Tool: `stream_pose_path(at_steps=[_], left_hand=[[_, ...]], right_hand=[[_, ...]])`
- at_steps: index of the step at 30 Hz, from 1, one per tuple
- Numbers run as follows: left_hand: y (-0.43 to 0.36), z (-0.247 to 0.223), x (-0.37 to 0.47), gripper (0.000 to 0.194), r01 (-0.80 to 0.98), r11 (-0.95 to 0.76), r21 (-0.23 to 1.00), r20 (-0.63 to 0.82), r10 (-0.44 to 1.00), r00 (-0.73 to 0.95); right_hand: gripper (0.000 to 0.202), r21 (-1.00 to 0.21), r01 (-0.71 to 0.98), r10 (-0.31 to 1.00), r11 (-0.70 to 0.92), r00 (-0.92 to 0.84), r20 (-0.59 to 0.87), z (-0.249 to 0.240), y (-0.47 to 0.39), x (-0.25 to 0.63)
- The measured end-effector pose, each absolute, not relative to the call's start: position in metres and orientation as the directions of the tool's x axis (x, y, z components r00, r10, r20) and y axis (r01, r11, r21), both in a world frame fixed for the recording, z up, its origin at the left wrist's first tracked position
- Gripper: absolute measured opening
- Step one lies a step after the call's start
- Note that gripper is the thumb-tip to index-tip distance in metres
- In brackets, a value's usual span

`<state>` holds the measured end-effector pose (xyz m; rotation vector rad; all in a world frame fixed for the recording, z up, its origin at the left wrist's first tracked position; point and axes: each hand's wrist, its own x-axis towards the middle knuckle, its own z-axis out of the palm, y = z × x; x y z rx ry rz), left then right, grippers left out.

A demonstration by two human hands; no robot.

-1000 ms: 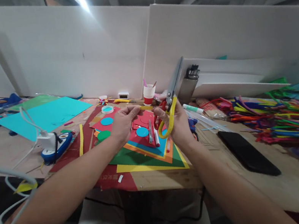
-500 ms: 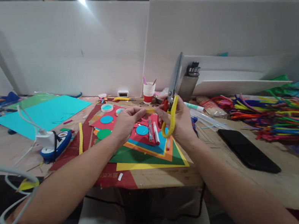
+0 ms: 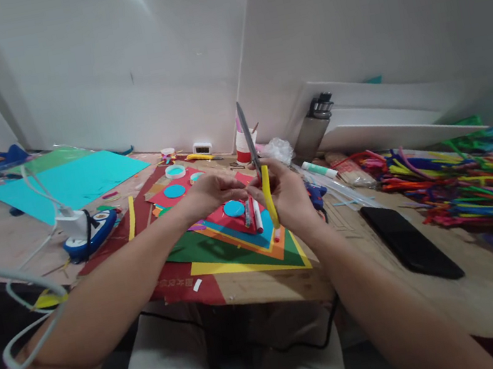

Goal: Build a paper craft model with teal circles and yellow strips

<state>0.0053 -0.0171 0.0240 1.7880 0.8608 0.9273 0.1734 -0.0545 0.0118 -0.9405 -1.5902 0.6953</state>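
My right hand (image 3: pixel 287 193) is closed round the yellow-handled scissors (image 3: pixel 269 196), whose grey blades point up. Just left of it, my left hand (image 3: pixel 210 197) is closed with its fingertips meeting those of my right hand; what it pinches is too small to make out. Under both hands lies a stack of coloured sheets, with a green sheet (image 3: pixel 221 254) and a red one on it. A blue paper circle (image 3: pixel 234 209) and two pens (image 3: pixel 257 217) rest on the red sheet. Another blue circle (image 3: pixel 174 191) lies farther left.
A black phone (image 3: pixel 409 241) and colourful pipe cleaners (image 3: pixel 461 185) are on the right. A blue-and-white power strip (image 3: pixel 93 234) with white cables and a turquoise sheet (image 3: pixel 79 182) lie left. Behind stand a paper cup (image 3: pixel 244 148) and a grey bottle (image 3: pixel 312 131).
The scissors have turned, their blades swinging left to point nearly straight up. The yellow strip seen between my fingertips is no longer visible. My hands have come closer together.
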Motion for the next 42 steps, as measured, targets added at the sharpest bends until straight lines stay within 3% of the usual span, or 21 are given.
stream_pose_path(at_steps=[4,11,15,23,30,34,37,42], left_hand=[[-0.016,0.022,0.006,0.013,0.111,-0.179,0.978,0.117,0.899,0.422],[-0.006,0.013,-0.007,0.015,-0.203,0.121,0.972,0.035,0.777,0.629],[-0.007,0.013,-0.007,0.017,-0.232,0.199,0.952,0.016,0.725,0.689],[-0.01,0.011,-0.007,0.023,-0.192,0.167,0.967,0.043,0.637,0.77],[-0.01,0.012,-0.004,0.02,-0.158,0.112,0.981,0.038,0.688,0.724],[-0.013,0.017,-0.002,0.02,-0.141,-0.077,0.987,0.147,0.787,0.599],[-0.01,0.021,-0.004,0.021,-0.114,-0.203,0.973,0.233,0.832,0.504],[0.002,0.023,-0.014,0.026,-0.1,-0.291,0.952,0.308,0.893,0.329]], right_hand=[[0.039,-0.834,0.217,0.861,0.507,-0.083,0.502,0.011,-0.054,0.175],[0.051,-0.87,-0.029,0.861,0.493,-0.13,0.492,0.016,-0.051,0.183],[0.056,-0.882,-0.049,0.866,0.469,-0.171,0.47,0.017,-0.052,0.182],[0.052,-0.884,-0.079,0.856,0.46,-0.224,0.466,0.017,-0.06,0.174],[0.052,-0.881,-0.062,0.86,0.468,-0.199,0.471,0.016,-0.06,0.172],[0.048,-0.859,-0.05,0.846,0.509,-0.155,0.51,0.016,-0.059,0.174],[0.047,-0.828,0.065,0.825,0.557,-0.16,0.542,0.016,-0.059,0.18],[0.038,-0.736,0.401,0.835,0.545,-0.186,0.517,0.016,-0.056,0.191]])
